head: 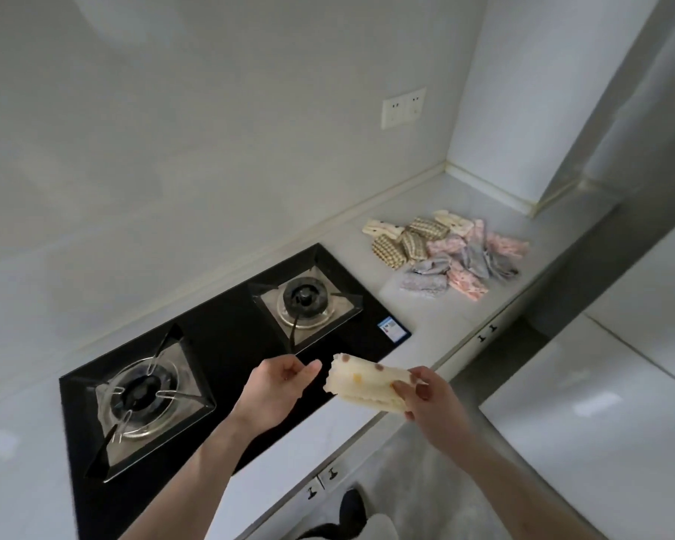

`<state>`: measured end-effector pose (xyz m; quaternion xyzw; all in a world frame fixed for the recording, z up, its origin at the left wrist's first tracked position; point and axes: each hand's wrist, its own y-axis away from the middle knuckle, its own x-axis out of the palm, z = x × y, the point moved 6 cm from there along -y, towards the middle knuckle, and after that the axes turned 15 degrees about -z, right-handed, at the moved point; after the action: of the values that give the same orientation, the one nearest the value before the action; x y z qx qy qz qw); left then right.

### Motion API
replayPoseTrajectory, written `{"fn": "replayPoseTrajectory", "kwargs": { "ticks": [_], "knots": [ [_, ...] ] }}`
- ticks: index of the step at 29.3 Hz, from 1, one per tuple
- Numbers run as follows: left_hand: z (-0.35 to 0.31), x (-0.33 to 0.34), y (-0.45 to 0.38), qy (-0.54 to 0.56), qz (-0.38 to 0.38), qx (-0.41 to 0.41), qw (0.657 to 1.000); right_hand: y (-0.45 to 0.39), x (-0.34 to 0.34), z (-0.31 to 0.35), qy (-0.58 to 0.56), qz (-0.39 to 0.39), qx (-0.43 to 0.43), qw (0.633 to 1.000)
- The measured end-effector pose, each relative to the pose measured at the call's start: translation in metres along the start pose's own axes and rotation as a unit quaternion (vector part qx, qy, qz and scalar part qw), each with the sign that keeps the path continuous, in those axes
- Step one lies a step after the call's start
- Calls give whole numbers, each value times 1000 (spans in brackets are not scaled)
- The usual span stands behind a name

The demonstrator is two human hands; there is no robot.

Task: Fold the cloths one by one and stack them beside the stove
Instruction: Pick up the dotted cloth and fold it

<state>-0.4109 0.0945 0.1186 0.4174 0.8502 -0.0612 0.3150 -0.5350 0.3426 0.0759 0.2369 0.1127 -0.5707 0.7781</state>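
A cream cloth with brown and yellow dots [361, 383], folded into a long strip, hangs in the air over the front edge of the black two-burner stove [227, 344]. My right hand [425, 399] pinches its right end. My left hand [285, 383] is just left of the cloth's free end, fingers loosely curled, holding nothing and not touching it. A heap of several folded cloths [449, 253], cream, checked, pink and grey, lies on the counter to the right of the stove.
The pale counter [437, 329] runs along the wall into a corner at the right. A wall socket [403, 107] sits above it. Cabinet doors with dark handles [488, 332] lie below the counter edge. A steel surface [640, 130] rises at the right.
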Motion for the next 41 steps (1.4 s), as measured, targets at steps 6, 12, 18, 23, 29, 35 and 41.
{"fn": "replayPoseTrajectory", "kwargs": {
  "ticks": [6,12,18,23,29,35,41],
  "knots": [
    [-47,41,-71,-16,48,12,999,-75,-55,-28,-43,-75,76,993],
    [-71,76,-110,-42,93,34,994,-139,-82,-44,-68,-102,119,985],
    [-72,88,-147,-26,35,-7,999,-224,-95,-40,-65,-95,118,986],
    [-89,114,-181,-27,-24,-45,998,-305,-106,-37,-65,-63,143,986],
    [-125,162,-213,-41,-41,-51,997,-401,-127,-44,-23,-22,154,988],
    [-144,188,-234,-39,-72,-81,993,-497,-120,-40,43,4,153,987],
    [-154,190,-239,-43,-122,-125,984,-575,-90,-1,34,13,140,989]
  ]
}}
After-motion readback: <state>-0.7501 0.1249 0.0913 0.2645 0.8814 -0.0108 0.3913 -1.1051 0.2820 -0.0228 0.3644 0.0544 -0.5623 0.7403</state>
